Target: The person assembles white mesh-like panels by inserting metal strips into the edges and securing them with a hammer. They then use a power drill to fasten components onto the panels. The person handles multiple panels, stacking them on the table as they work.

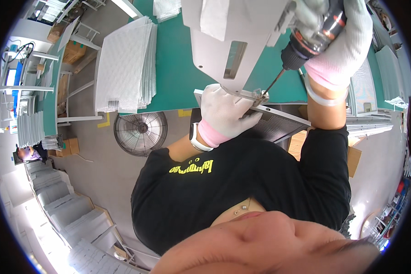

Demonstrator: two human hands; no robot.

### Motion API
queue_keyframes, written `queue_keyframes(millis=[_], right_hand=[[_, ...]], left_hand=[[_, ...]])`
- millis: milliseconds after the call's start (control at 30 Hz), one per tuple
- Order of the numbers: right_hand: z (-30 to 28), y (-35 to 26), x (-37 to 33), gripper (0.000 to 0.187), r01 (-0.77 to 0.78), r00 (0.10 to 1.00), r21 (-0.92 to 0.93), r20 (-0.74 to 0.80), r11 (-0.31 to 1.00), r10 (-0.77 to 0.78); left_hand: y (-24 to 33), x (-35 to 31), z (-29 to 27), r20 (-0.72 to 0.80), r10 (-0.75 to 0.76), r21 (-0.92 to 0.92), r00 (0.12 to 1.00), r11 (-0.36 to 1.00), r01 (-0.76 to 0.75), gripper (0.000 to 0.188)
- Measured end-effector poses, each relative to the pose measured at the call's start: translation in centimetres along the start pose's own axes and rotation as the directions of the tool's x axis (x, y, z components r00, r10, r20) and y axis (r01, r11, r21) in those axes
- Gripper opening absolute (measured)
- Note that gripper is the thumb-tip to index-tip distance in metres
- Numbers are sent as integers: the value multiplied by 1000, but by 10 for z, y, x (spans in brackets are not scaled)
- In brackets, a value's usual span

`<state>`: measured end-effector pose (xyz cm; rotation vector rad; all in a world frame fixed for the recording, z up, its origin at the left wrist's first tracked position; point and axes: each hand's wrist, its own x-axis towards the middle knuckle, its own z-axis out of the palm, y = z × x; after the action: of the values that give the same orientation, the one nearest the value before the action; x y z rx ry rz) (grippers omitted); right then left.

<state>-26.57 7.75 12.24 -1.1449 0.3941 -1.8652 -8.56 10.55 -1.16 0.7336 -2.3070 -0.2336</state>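
My right hand (351, 50), in a white glove with a pink cuff, is wrapped round a black and orange power drill (308, 43). The drill's long thin bit slants down to a small metal bracket (260, 97) at the lower edge of a light grey metal housing (214, 55). My left hand (224, 112), gloved the same way, grips a dark mesh panel with a pale frame (278, 116) just under that edge, its thumb along the frame. The fingers' far side is hidden. A slot is cut in the housing, and a white sheet hangs over its upper part.
The housing stands over a green-topped table (173, 68). A stack of white mesh sheets (125, 64) lies at its left end. On the floor a black round fan (141, 128) stands in front. More panels (365, 86) lean at the right, and stacked sheets (68, 210) line the lower left.
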Motion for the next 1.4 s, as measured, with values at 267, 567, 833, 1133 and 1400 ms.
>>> queue_keyframes(millis=[267, 567, 833, 1133, 1400], right_hand=[[-81, 29, -48, 35, -61, 981, 153, -174, 986, 88], [-104, 62, -74, 35, -17, 885, 111, -460, 994, 67], [-102, 43, -112, 35, -116, 945, -64, -316, 991, 90], [-99, 47, -113, 35, -126, 947, -158, -313, 979, 72], [-87, 54, -49, 35, -36, 876, -263, -472, 964, -96]], left_hand=[[6, -16, 18, -51, -23, -186, 998, 982, 13, 28], [-1, -27, 28, 312, -92, -285, 946, 940, 186, 38], [-13, -16, 55, -305, 209, -61, 929, 969, -238, 33], [-10, -4, 24, -77, 131, -289, 988, 946, -148, 13], [-4, -13, 28, 52, -2, -281, 999, 960, 17, 21]])
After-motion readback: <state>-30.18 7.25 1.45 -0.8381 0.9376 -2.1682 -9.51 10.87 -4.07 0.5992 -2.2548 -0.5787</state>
